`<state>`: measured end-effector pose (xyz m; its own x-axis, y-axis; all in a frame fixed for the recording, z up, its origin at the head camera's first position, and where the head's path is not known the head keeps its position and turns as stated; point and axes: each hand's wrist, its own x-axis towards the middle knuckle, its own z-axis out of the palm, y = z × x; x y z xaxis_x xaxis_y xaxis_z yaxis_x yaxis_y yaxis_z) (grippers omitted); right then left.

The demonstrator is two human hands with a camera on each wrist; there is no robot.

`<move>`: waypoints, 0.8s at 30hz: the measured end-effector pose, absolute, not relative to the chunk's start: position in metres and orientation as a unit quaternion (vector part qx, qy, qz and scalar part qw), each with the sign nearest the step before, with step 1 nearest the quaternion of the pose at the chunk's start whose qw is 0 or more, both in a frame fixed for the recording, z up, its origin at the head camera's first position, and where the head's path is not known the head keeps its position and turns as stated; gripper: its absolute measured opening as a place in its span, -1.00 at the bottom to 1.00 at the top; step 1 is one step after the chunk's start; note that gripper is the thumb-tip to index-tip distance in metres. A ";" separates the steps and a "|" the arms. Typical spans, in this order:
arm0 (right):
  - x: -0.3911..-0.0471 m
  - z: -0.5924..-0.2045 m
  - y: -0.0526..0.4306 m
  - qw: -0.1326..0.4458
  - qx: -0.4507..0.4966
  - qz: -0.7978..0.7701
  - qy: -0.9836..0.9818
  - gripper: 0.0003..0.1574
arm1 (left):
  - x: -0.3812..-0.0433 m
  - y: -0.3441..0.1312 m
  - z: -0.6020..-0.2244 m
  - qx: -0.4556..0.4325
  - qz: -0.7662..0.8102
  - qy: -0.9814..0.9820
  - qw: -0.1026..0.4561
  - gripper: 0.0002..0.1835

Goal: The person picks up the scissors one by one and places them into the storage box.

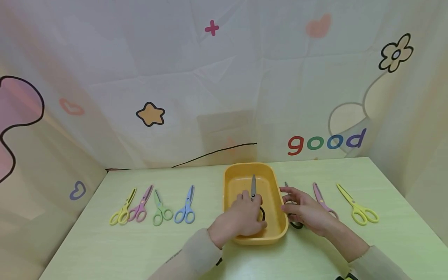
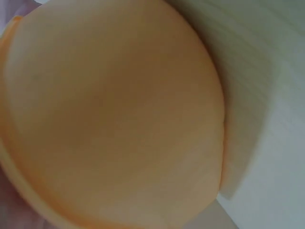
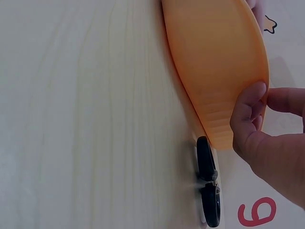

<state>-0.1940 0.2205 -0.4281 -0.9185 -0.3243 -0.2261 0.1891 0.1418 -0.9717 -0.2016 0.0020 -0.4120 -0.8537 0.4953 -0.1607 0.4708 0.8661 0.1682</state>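
Black-handled scissors point(image 1: 253, 186) lie in the yellow tray point(image 1: 272, 221), near the table point(image 1: 84, 249)'s far edge; my left hand point(image 1: 243, 217) partly covers them, whether gripping I cannot tell; my right hand point(image 1: 306, 210) pinches the tray's right rim; one pair shows inside, seven other pairs point(image 1: 188, 204) lie outside.

Head view: soft, diffuse light, moderately bright; printed curtain point(image 1: 175, 46) greyish above yellow tray point(image 1: 257, 242), warmer well out to either side. Table point(image 1: 105, 241) pale, evenly lit left of tray; faint soft shadow right of it. Detail near tray fairly crisp. Left wrist view: dim, blurred, tray wall smeared and out of focus; broad soft shadow on table alongside tray. Right wrist view: muted; tray outline bowed, narrow dark shadow along its base; black scissor handles point(image 3: 207, 160) beside tray softly shadowed.
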 end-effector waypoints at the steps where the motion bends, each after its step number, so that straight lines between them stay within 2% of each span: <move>1: -0.194 -0.428 0.221 0.196 -0.048 -0.654 0.729 -0.14 | -0.202 0.003 -0.413 0.251 0.058 0.960 0.104 -0.29; 8: -0.194 -0.428 0.221 0.194 -0.057 -0.656 0.728 -0.14 | -0.202 0.012 -0.419 0.252 0.047 0.959 0.123 -0.33; 24: -0.194 -0.428 0.221 0.195 -0.057 -0.650 0.732 -0.16 | -0.205 0.021 -0.420 0.278 0.056 0.951 0.125 -0.40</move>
